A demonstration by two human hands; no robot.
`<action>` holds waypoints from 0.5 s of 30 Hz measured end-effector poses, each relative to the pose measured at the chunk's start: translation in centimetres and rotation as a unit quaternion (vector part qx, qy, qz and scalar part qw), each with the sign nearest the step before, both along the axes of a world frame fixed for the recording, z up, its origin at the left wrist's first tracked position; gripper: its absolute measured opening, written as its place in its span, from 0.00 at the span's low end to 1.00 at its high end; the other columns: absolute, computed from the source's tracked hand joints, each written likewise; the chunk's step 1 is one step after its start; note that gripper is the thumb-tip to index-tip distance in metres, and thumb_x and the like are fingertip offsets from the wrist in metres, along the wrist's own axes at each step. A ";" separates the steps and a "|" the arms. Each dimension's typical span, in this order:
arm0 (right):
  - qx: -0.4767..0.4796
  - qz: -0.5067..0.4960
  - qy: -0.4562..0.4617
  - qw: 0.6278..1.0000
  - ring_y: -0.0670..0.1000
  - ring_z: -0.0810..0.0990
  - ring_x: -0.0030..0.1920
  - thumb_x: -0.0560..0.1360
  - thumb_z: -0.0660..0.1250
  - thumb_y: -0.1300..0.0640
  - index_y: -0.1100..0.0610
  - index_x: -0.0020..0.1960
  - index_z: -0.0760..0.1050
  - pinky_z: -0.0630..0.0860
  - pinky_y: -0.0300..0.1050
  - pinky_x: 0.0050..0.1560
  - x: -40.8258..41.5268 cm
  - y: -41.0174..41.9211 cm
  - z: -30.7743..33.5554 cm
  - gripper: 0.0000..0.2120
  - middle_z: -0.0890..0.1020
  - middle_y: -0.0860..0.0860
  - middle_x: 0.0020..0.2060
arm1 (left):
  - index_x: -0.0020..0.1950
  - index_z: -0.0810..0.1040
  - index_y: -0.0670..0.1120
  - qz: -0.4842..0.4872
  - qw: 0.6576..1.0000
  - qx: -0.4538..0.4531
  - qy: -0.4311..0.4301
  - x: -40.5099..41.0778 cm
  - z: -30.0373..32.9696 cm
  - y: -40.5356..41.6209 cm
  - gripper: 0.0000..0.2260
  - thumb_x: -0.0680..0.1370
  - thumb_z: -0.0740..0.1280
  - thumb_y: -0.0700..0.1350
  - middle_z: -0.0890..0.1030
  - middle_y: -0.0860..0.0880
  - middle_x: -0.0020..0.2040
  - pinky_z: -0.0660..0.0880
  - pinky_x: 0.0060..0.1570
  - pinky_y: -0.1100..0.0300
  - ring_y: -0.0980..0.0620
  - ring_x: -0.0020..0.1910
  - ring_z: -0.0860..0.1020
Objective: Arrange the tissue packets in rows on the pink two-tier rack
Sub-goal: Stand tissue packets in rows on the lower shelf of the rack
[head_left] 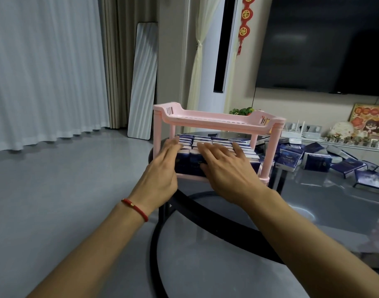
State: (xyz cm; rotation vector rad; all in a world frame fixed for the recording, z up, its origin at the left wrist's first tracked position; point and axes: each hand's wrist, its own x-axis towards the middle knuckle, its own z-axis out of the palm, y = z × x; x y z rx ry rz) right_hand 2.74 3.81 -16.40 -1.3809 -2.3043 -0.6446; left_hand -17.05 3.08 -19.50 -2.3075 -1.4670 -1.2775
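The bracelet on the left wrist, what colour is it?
Red, with a small gold bead: the thin cord bracelet shows clearly in the head view.

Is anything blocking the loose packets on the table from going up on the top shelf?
Nothing visible does. The top shelf is bare, and the loose packets lie on the table right of the rack.

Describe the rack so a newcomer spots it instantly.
Start at the round glass table. On its far left edge stands the pink rack, both hands pressing packets on its lower shelf. It is the only pink item; its top shelf is bare.
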 end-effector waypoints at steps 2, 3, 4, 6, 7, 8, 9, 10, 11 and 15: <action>0.018 0.027 0.026 0.999 0.54 0.64 0.78 0.85 0.55 0.48 0.54 0.80 0.61 0.54 0.63 0.79 0.2 -0.8 0.7 0.25 0.69 0.52 0.77 | 0.83 0.59 0.47 -0.014 0.999 0.028 -0.009 -0.1 -0.2 -0.5 0.35 0.79 0.61 0.27 0.59 0.50 0.83 0.59 0.78 0.50 0.48 0.82 0.57; 0.036 0.045 0.044 0.997 0.55 0.68 0.76 0.84 0.58 0.50 0.55 0.77 0.67 0.58 0.60 0.79 0.5 -1.3 1.1 0.23 0.73 0.53 0.74 | 0.82 0.61 0.46 -0.016 0.998 0.060 -0.013 -0.1 -0.4 -1.0 0.34 0.78 0.61 0.27 0.61 0.50 0.83 0.58 0.79 0.52 0.49 0.82 0.58; 0.053 0.064 0.073 0.994 0.55 0.73 0.71 0.82 0.61 0.52 0.55 0.73 0.72 0.65 0.56 0.75 0.8 -2.0 1.5 0.21 0.77 0.53 0.70 | 0.80 0.66 0.44 -0.013 0.995 0.095 -0.024 -0.3 -0.7 -1.5 0.31 0.78 0.62 0.27 0.65 0.48 0.81 0.60 0.78 0.56 0.49 0.81 0.62; 0.062 0.097 0.196 0.974 0.51 0.80 0.59 0.79 0.64 0.55 0.55 0.62 0.81 0.76 0.46 0.62 2.0 -4.2 2.1 0.14 0.84 0.51 0.59 | 0.70 0.77 0.40 -0.003 0.982 0.163 -0.097 -1.1 -1.4 -2.4 0.23 0.76 0.64 0.27 0.77 0.44 0.71 0.68 0.74 0.63 0.48 0.72 0.74; 0.064 0.108 0.282 0.951 0.49 0.82 0.51 0.77 0.64 0.56 0.55 0.55 0.83 0.78 0.41 0.53 3.0 -5.3 2.1 0.11 0.85 0.49 0.51 | 0.63 0.79 0.39 0.009 0.970 0.182 -0.163 -1.8 -1.5 -2.5 0.18 0.76 0.64 0.27 0.81 0.43 0.64 0.73 0.69 0.63 0.48 0.65 0.79; 0.071 0.111 0.369 0.920 0.47 0.82 0.45 0.76 0.64 0.57 0.55 0.49 0.83 0.78 0.38 0.46 4.1 -6.2 2.2 0.09 0.86 0.48 0.45 | 0.58 0.80 0.41 0.019 0.954 0.172 -0.244 -2.4 -1.4 -2.3 0.14 0.76 0.65 0.29 0.82 0.44 0.58 0.77 0.64 0.60 0.48 0.59 0.81; 0.076 0.102 0.452 0.883 0.49 0.82 0.41 0.76 0.63 0.57 0.55 0.45 0.83 0.79 0.39 0.43 5.2 -6.8 2.4 0.09 0.85 0.49 0.40 | 0.56 0.79 0.42 0.014 0.934 0.126 -0.334 -3.1 -0.8 -1.6 0.10 0.77 0.64 0.33 0.82 0.45 0.55 0.78 0.61 0.58 0.47 0.57 0.81; 0.070 0.088 0.533 0.839 0.53 0.82 0.41 0.76 0.62 0.56 0.55 0.43 0.82 0.80 0.45 0.45 6.4 -6.8 2.7 0.10 0.84 0.50 0.38 | 0.54 0.80 0.44 -0.014 0.901 0.052 -0.431 -3.6 0.0 -0.7 0.08 0.77 0.64 0.38 0.83 0.45 0.54 0.78 0.60 0.56 0.47 0.57 0.81; 0.043 0.070 0.614 0.785 0.57 0.83 0.44 0.77 0.60 0.54 0.55 0.42 0.81 0.81 0.52 0.49 7.7 -6.3 3.3 0.12 0.84 0.52 0.39 | 0.53 0.80 0.44 -0.062 0.852 -0.034 -0.518 -4.1 1.0 0.5 0.08 0.79 0.62 0.41 0.83 0.44 0.52 0.78 0.61 0.55 0.46 0.57 0.81; -0.240 -0.004 0.742 0.626 0.64 0.83 0.56 0.85 0.53 0.49 0.65 0.56 0.78 0.80 0.57 0.57 11.3 -2.1 5.5 0.23 0.84 0.64 0.53 | 0.58 0.78 0.37 -0.163 0.738 -0.266 -0.599 -4.7 5.2 3.0 0.20 0.86 0.53 0.50 0.81 0.34 0.60 0.78 0.63 0.46 0.40 0.55 0.81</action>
